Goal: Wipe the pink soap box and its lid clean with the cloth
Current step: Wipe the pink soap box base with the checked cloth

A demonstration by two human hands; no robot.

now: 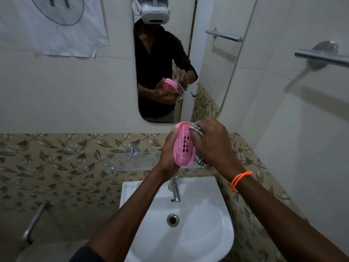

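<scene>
— How are your hands sitting?

— Both forearms reach up from the bottom of the frame and meet just right of centre. My left hand (168,154) is curled round the pink soap box (184,144), thumb running up its left edge, the other fingers wrapped behind it where I can't see them. The box stands on end, its slotted face turned toward me.

— And the right?

— My right hand (211,142) is bunched over the checked cloth (197,129), knuckles up, fingers folded around it and pressing it against the right rim of the box. An orange bead bracelet (238,181) sits on that wrist.

— Where is all this in the picture?

— Held in the air in front of the leaf-patterned tiles (66,167), above the tap (175,190) and the white sink (207,233), just below the bottom of the mirror (207,72).

— What can't you make out?

— Most of the cloth: only a fold at the top and a strip trailing below my palm show. My right fingertips are buried in it. I can't tell whether this piece is the box itself or its lid. The mirror gives a small, dim repeat of the hands and the pink piece, with the headset above cut by the top edge. A glass shelf (132,161) behind my left wrist is faint, and the towel rail (321,57) at upper right runs out of frame
</scene>
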